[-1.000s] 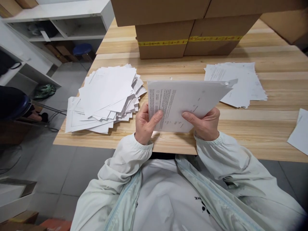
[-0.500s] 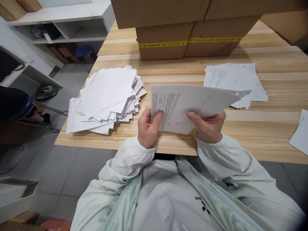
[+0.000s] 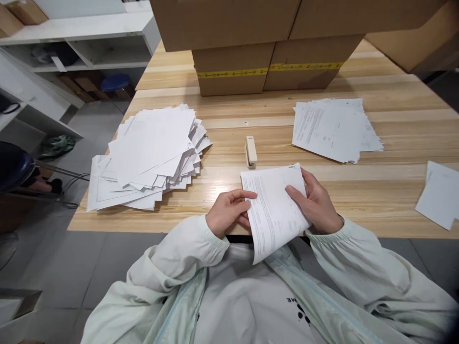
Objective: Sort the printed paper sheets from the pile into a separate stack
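Observation:
My right hand [image 3: 317, 200] grips a thin set of printed paper sheets [image 3: 276, 210] by the right edge, thumb on top and fingers underneath. At the left edge, my left hand [image 3: 231, 210] has its index finger over the print and other fingers below, closed on the paper. The sheets tilt down toward me past the table's front edge. Just beyond them a cream stapler [image 3: 251, 150] lies on the wooden table [image 3: 229, 124]. To the left is a messy pile of white papers [image 3: 154, 148]; a smaller printed stack [image 3: 330, 129] lies to the right.
Cardboard boxes [image 3: 233, 79] with yellow tape stand stacked at the back of the table. More loose papers [image 3: 439, 196] lie at the far right. White shelves [image 3: 86, 31] and a blue stool [image 3: 115, 82] are on the left, off the table.
The held sheets have come down closer to my body and turned, uncovering the stapler behind them. My left hand has shifted its fingers on the left edge. The view has moved slightly.

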`<state>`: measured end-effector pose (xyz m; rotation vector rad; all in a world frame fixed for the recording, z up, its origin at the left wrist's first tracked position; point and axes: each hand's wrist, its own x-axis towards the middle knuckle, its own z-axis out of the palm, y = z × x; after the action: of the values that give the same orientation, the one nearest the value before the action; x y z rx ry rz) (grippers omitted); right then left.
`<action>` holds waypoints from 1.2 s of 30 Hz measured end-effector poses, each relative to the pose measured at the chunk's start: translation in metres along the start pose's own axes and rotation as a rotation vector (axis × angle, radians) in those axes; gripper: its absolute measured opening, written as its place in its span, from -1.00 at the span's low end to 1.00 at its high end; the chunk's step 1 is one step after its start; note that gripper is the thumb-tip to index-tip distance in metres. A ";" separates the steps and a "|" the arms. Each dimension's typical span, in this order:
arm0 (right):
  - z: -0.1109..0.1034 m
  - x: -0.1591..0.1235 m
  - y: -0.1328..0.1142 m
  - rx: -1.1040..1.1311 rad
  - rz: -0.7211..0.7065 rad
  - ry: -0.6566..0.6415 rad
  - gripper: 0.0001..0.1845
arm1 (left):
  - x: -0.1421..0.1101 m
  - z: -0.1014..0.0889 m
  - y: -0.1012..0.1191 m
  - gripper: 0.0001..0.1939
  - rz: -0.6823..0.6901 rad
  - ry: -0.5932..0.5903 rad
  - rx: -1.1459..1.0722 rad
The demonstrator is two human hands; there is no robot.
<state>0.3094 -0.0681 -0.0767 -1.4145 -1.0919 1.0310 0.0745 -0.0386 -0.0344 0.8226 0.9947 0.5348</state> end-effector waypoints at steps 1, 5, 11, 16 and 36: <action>-0.001 0.003 0.001 0.001 0.007 0.001 -0.29 | 0.005 0.000 0.003 -0.77 -0.017 0.008 -0.044; 0.002 0.015 -0.002 -0.010 0.037 0.001 -0.23 | 0.024 0.001 0.013 -0.84 0.016 0.078 -0.059; -0.006 0.022 0.003 -0.147 -0.006 0.026 -0.22 | 0.051 0.004 0.016 -0.76 0.067 0.110 0.113; -0.046 0.047 -0.031 -0.797 -0.163 -0.006 -0.36 | 0.063 0.002 0.018 -0.74 0.081 0.138 0.134; 0.128 0.168 -0.035 -1.047 -0.713 -0.310 -0.53 | 0.064 0.006 0.032 -0.74 -0.009 0.133 0.058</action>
<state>0.2191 0.1255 -0.0620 -1.4136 -2.3479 0.0951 0.1085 0.0242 -0.0396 0.8423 1.1400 0.5606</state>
